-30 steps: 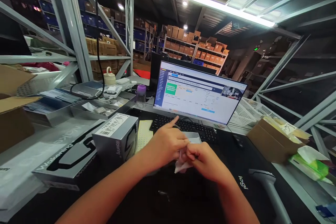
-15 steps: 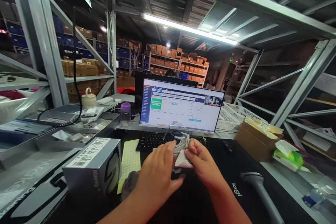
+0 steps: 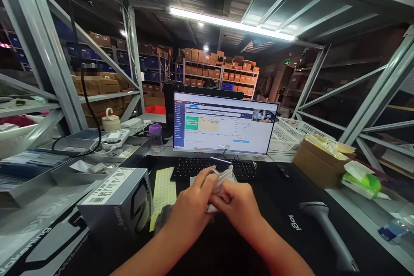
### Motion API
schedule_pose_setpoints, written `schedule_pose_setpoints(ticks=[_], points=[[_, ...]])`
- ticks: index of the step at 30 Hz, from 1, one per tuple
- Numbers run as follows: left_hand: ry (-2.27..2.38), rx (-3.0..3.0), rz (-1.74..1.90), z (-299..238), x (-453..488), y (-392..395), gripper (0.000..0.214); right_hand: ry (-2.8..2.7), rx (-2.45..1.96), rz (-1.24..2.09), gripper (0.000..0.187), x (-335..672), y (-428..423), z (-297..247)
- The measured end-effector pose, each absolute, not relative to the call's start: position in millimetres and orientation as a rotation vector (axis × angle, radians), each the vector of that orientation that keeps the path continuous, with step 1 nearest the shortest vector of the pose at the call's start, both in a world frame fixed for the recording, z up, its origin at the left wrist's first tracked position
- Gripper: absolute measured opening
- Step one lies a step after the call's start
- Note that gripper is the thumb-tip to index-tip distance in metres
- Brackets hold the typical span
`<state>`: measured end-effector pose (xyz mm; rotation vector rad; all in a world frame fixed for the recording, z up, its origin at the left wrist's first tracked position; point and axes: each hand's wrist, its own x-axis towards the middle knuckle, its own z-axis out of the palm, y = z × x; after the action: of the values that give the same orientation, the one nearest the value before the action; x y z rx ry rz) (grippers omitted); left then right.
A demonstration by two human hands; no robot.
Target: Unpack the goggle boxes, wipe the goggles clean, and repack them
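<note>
My left hand (image 3: 194, 202) and my right hand (image 3: 241, 202) meet above the black desk mat, in front of the keyboard (image 3: 187, 170). Both are closed on a pale wiping cloth (image 3: 225, 174), its folds bunched between the fingers. A thin shiny piece (image 3: 221, 161) shows just beyond the cloth; whether it is part of something wrapped inside is not clear. Left of my left hand stands a grey box (image 3: 113, 207) with a white label. A yellow dotted sticker sheet (image 3: 164, 194) lies between the box and that hand, with a dark grey item (image 3: 161, 220) partly hidden behind my wrist.
A lit monitor (image 3: 223, 133) stands behind the keyboard. On the right are a barcode scanner (image 3: 323, 224), a mouse (image 3: 283, 171), a cardboard box (image 3: 320, 166), a green tissue pack (image 3: 362, 183) and a bottle (image 3: 396, 228). A purple-lidded jar (image 3: 155, 138) and metal trays (image 3: 136, 157) are at left.
My right hand has moved inward and turned over the cloth, against my left hand. My left fingers have curled in around it. The view has shifted slightly, and the monitor page shows an added orange-tinted block.
</note>
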<state>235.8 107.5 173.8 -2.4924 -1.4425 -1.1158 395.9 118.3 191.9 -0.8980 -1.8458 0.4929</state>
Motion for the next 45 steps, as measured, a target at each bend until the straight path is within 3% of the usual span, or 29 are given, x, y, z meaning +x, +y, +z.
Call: schedule_pose_setpoints(ticks=[3,9,12,16,23,25,31,34,41,45], points=[[-1.317,-2.636,-1.051,178,234,106,0.055,-1.718,-0.904,0.799,0.055,420,125,205],[-1.132,-2.893,-0.913,181,230,110,0.06,-1.362,-0.735,1.271,0.064,448,148,214],[-1.141,-3.0,-1.156,177,234,115,0.066,-1.334,-0.725,1.149,0.059,442,153,209],[-1.126,-3.049,-1.566,169,240,121,0.063,-1.395,-0.876,0.733,0.049,423,144,201],[-1.177,-2.755,-1.645,175,227,124,0.066,-1.845,-0.771,0.142,0.044,379,114,179],[-1.177,-2.756,-1.6,179,225,122,0.063,-1.851,-0.743,0.252,0.045,380,114,181],[-1.159,-3.053,-1.223,190,226,111,0.066,-1.396,-0.774,1.14,0.058,422,134,207],[-1.057,-3.14,-1.108,191,223,112,0.071,-1.171,-0.685,1.365,0.062,438,148,212],[-1.123,-3.071,-1.208,182,223,123,0.058,-1.011,-0.739,1.376,0.063,423,162,203],[-1.218,-2.985,-1.383,181,225,126,0.057,-1.149,-0.832,1.011,0.054,395,145,186]])
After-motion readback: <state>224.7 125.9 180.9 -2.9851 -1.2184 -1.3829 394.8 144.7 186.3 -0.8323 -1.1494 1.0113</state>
